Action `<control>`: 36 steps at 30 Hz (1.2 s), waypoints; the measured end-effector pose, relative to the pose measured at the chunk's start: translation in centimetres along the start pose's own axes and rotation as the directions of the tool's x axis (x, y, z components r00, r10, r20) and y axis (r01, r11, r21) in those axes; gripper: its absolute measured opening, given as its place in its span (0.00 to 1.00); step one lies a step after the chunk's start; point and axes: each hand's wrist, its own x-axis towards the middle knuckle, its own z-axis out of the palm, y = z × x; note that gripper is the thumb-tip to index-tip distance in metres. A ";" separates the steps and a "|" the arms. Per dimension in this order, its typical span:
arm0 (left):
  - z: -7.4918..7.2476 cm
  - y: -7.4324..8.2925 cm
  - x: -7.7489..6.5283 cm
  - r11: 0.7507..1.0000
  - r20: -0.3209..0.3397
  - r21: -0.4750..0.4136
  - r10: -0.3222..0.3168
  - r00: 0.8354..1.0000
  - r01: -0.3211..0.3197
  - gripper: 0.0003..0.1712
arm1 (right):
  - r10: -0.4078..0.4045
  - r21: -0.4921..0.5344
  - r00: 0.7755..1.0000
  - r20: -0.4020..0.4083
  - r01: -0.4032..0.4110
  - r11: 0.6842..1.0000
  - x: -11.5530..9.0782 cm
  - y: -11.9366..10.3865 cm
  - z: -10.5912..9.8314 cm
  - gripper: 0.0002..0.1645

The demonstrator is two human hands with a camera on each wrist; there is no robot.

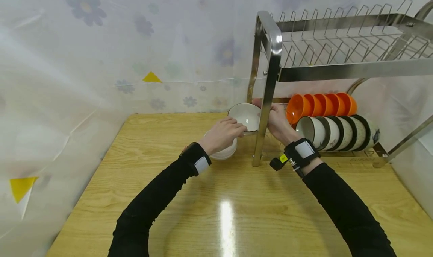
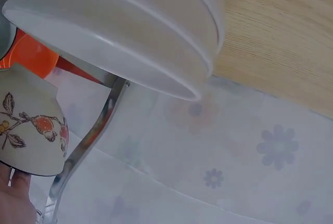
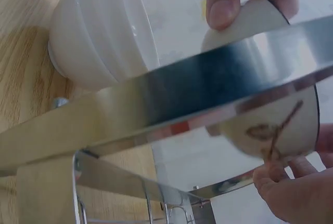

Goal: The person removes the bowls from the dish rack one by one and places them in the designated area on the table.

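Observation:
Between my two hands is a white bowl (image 1: 244, 115) with a dark rim, beside the rack's left upright; a floral branch pattern shows on its outer wall (image 2: 31, 125). My left hand (image 1: 226, 133) pinches the near-left rim, with the thumb (image 3: 222, 11) against the outside. From the other side of the upright, my right hand (image 1: 280, 123) grips the bowl, fingers curled at its wall and rim. Just under my left hand stands a stack of plain white bowls (image 1: 224, 152) on the table, partly hidden by that hand.
The steel dish rack (image 1: 270, 61) has an upper wire tier above my right arm; its upright crosses in front of the held bowl. On the lower tier stand a row of orange bowls (image 1: 297, 108) and a row of dark-rimmed patterned bowls (image 1: 312, 132). A flower-patterned sheet (image 1: 189, 42) hangs behind the table.

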 end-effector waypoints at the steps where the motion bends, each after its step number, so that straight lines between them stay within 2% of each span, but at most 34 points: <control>1: -0.1 -0.2 -0.1 1.000 -0.005 -0.006 -0.006 1.000 0.006 0.08 | 0.000 -0.006 1.000 0.001 0.000 1.000 -0.1 -0.1 -0.1 0.23; 4: -0.3 -0.9 -0.4 0.999 -0.023 -0.030 -0.030 0.999 0.029 0.07 | 0.003 0.022 1.000 0.003 -0.003 1.000 -0.3 0.0 -0.6 0.22; 8: -0.6 -2.1 -0.8 0.995 -0.021 -0.067 -0.081 0.997 0.079 0.08 | -0.012 0.101 1.000 0.026 0.009 0.995 -0.8 0.2 -1.2 0.25; 10: -0.7 -2.8 -0.9 0.990 -0.004 -0.084 -0.118 0.993 0.117 0.09 | -0.028 0.137 0.999 0.034 0.023 0.990 -1.1 0.4 -1.4 0.27; 15: -0.1 -4.8 -0.9 0.970 0.062 -0.129 -0.202 0.977 0.208 0.08 | -0.023 0.202 1.000 0.013 0.020 0.979 -1.8 0.6 -1.8 0.25; 19: 0.5 -6.2 -0.8 0.949 0.104 -0.173 -0.248 0.963 0.263 0.09 | -0.009 0.187 1.000 0.005 0.008 0.982 -2.4 0.8 -1.9 0.27; 25: 1.7 -7.8 -0.5 0.930 0.120 -0.223 -0.270 0.955 0.291 0.12 | -0.003 0.145 1.000 -0.025 0.007 0.989 -3.6 1.2 -2.1 0.32; 29: 2.6 -8.4 -0.3 0.924 0.153 -0.220 -0.283 0.947 0.312 0.13 | -0.029 0.118 0.999 -0.044 0.034 0.992 -4.6 1.4 -2.2 0.29; 33: 3.5 -8.9 -0.4 0.922 0.191 -0.198 -0.298 0.935 0.334 0.12 | -0.051 0.137 0.998 -0.047 0.057 0.989 -5.3 1.5 -2.2 0.24; 36: 4.0 -9.3 -0.7 0.921 0.221 -0.193 -0.295 0.930 0.338 0.12 | -0.056 0.150 0.998 -0.043 0.061 0.987 -5.8 1.7 -2.2 0.24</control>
